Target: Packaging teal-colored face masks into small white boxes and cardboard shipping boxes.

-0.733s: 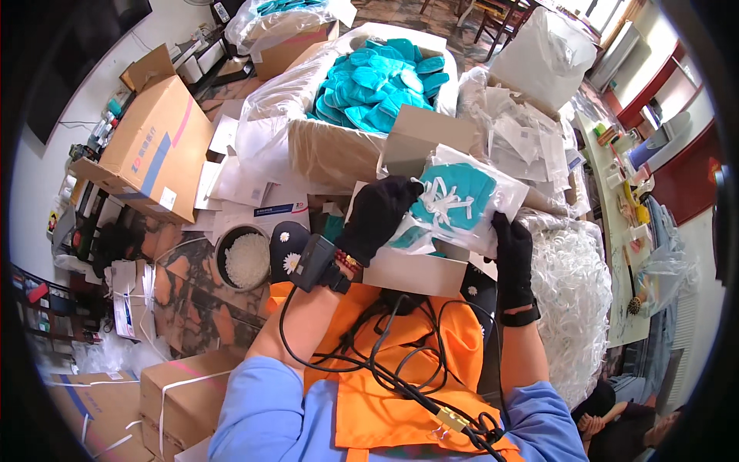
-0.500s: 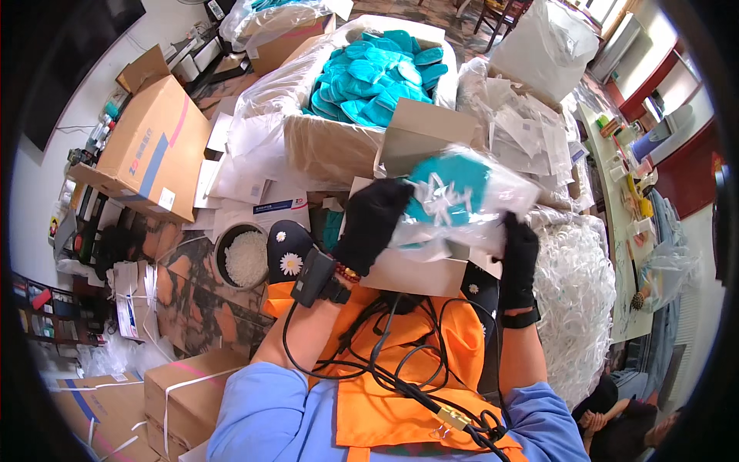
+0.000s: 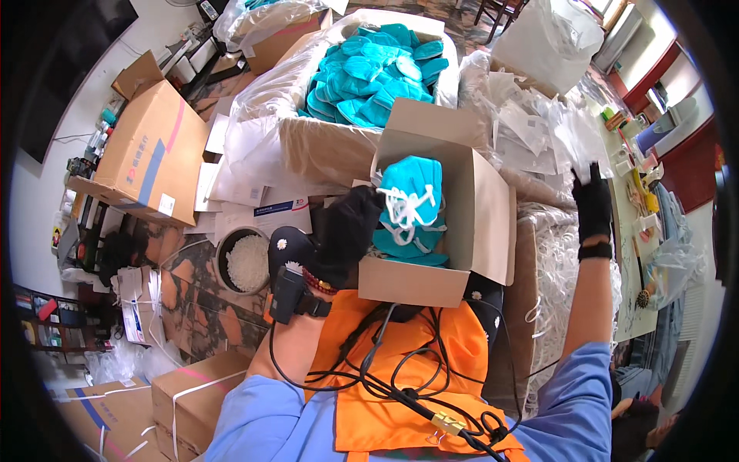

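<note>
Steadying step: curled black-gloved left hand point(image 3: 346, 237) apparently pinches a teal fabric mask point(image 3: 416, 174) near the left edge of an open brown cardboard box point(image 3: 412, 281); right hand point(image 3: 593, 209), fingers parted, hold unclear, probably needs purchase on clear plastic film point(image 3: 577, 137).

With the back of the left hand point(image 3: 339, 239) toward us, we cannot see whether its fingers grip a teal mask point(image 3: 423, 173), which covers much of the masks beneath point(image 3: 408, 248); they conceal the floor of a cardboard box point(image 3: 412, 283). Beyond the right hand point(image 3: 594, 206), a clear bag point(image 3: 577, 137) blurs. The upper edge crops a plastic-lined carton point(image 3: 289, 45), the dark rim obscures a person point(image 3: 635, 425), and white pieces point(image 3: 248, 263) in a bowl point(image 3: 219, 262) are too small for us to identify.
</note>
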Demonstrator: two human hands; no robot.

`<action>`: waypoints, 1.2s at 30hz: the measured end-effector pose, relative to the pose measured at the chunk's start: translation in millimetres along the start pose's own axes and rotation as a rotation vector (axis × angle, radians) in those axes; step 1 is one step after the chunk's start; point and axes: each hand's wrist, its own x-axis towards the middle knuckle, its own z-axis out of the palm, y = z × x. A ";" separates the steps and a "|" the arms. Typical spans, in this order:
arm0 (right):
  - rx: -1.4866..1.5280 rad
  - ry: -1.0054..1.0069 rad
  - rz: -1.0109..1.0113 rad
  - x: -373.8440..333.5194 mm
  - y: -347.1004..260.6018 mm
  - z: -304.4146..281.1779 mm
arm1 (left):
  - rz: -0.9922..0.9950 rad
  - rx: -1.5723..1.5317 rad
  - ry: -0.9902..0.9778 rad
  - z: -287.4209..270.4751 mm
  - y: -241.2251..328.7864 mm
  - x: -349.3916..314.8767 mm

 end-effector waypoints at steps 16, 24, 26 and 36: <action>1.190 -0.540 -0.401 -75.2 -216.7 -42.5 | 0.173 0.094 -0.140 -18.4 59.8 -11.5; 1.733 -0.687 0.376 -92.3 -203.8 -50.3 | 0.051 -0.108 0.115 -23.4 49.6 -12.3; 1.431 -0.577 0.274 -104.0 -188.3 -20.2 | -0.041 -0.261 0.156 -23.4 55.5 -8.2; 1.412 -0.636 0.152 -117.7 -205.4 -49.4 | -0.140 -0.563 -0.085 -7.3 66.4 10.0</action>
